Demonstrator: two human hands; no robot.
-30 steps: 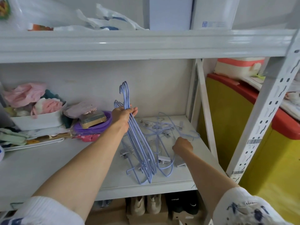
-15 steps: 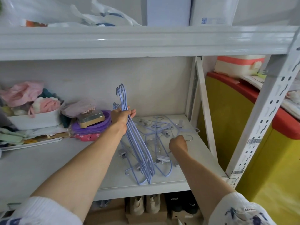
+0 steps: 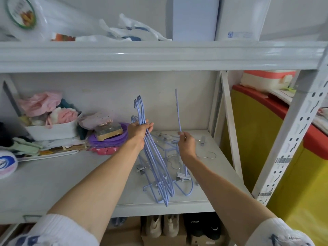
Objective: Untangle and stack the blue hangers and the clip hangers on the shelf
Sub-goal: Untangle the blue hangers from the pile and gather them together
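On the white metal shelf [image 3: 53, 183]: bundle of blue wire hangers [image 3: 156, 162] stood upright, gripped by left hand [image 3: 139, 133]. Single blue hanger [image 3: 178, 110] pinched in right hand [image 3: 186, 143], above tangled clip hangers [image 3: 166, 139].

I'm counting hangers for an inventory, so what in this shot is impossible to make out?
Head view only:
- Blue hangers in the left hand: they overlap tightly, so no count.
- Clip hangers on the shelf: tangled together and partly behind the right hand and forearm.
- The single hanger the right hand holds: seen edge-on, its lower part runs behind the hand, so its type is unclear.
- Shoes below: cut off by the shelf's front edge.
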